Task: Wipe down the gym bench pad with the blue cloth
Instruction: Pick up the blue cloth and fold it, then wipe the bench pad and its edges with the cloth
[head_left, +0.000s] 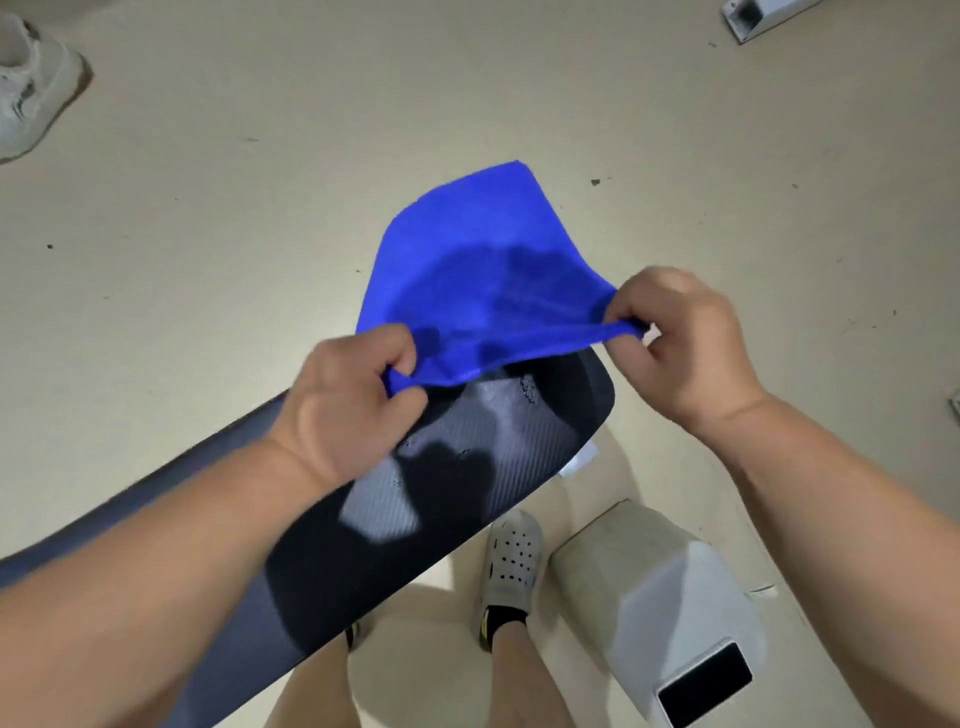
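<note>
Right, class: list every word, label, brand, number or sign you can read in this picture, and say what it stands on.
None can be read.
White shoe: a dark mark on its side, too blurred to read.
Blue cloth, bench pad, white-and-black box: no text shows.

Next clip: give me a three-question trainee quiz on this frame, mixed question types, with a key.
1. True or false: the blue cloth lies flat on the bench pad.
2. Multiple choice: how is the cloth held? A) left hand only B) right hand only C) both hands, each pinching a corner
3. Fill in: the perforated white shoe shows below the pad's ____ end.

Key
1. False: it is stretched in the air above the pad's end.
2. C
3. Rounded
</note>
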